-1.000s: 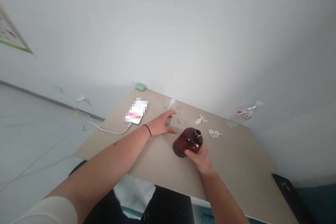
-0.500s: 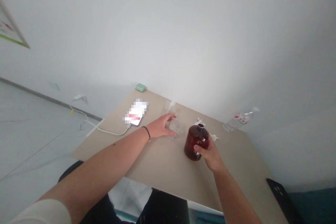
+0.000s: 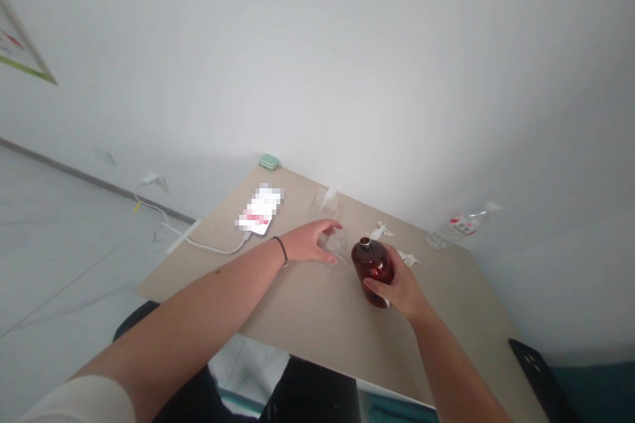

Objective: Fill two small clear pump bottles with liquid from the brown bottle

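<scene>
My right hand (image 3: 399, 284) is wrapped round the side of a dark amber bottle (image 3: 373, 271). No cap sits on its neck, and the bottle leans to the left with its mouth near the clear container. My left hand (image 3: 315, 241) curves round a low, clear plastic container (image 3: 341, 244), thumb on the near side and fingers on the far side. The container stands on the table; how full it is I cannot tell. Just behind it lies another clear plastic piece (image 3: 320, 205) with a white part (image 3: 330, 195) on it.
Small white crumpled-looking pieces (image 3: 409, 258) lie behind the right hand. A clear bottle with a red label (image 3: 461, 225) stands at the table's (image 3: 297, 304) back right. A phone (image 3: 260, 208) on a white cable (image 3: 218, 251) and a green case (image 3: 268, 162) are at left.
The amber bottle has tipped from nearly upright to leaning left, its mouth moving toward the clear container. My left hand stays round the container. The view has shifted slightly.
</scene>
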`<state>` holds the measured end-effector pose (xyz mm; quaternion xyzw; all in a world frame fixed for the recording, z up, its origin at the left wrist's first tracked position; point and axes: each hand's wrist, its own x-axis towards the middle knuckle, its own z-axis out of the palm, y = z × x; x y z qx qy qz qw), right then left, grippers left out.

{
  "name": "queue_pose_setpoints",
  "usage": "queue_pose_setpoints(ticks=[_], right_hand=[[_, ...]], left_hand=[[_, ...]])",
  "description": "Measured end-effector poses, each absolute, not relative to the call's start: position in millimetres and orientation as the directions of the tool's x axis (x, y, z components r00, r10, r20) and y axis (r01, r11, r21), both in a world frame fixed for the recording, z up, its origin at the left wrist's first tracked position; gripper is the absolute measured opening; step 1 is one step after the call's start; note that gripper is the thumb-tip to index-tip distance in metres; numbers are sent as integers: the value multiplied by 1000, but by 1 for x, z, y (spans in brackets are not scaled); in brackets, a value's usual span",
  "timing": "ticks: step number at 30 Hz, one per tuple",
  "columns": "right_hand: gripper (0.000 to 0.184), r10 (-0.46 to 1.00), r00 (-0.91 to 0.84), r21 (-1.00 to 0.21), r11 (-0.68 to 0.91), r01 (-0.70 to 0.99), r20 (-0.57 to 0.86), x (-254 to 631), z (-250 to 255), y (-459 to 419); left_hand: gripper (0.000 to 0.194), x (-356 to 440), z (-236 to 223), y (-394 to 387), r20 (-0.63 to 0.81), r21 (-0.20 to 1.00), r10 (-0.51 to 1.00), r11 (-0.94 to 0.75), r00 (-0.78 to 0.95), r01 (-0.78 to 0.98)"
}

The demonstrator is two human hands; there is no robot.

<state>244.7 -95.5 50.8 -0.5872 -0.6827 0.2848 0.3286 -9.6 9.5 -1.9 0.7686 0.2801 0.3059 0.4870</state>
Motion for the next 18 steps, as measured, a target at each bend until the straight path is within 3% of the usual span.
queue_pose_setpoints(ticks=[5,18], right_hand=[[74,990,-86,-724,138,676,108,251,48,-93],[78,989,-128,-405,149,902,80,253,69,-92]], left_hand=[[86,-10,-1,10,223,912,714,-393,663,117],[85,-10,0,10,261,898,692,-429,673,93]])
